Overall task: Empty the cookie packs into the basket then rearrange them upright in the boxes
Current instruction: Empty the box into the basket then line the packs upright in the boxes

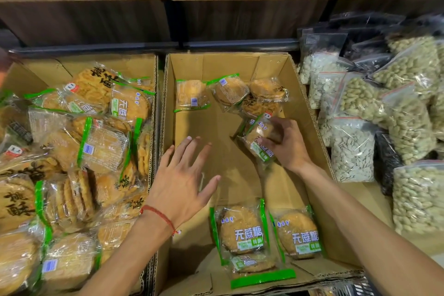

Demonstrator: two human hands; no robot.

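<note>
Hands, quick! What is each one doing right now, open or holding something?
Left hand: open, fingers spread above the brown cardboard box, holding nothing.
Right hand: gripping a clear, green-edged plastic pack of round cookies.

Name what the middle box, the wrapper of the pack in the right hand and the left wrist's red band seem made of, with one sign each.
Middle box: matt brown corrugated cardboard; fluting shows along its edges. Pack wrapper in the right hand: thin glossy clear plastic film; it crinkles and glints. Red band: probably thread or cord; too thin to confirm.
</note>
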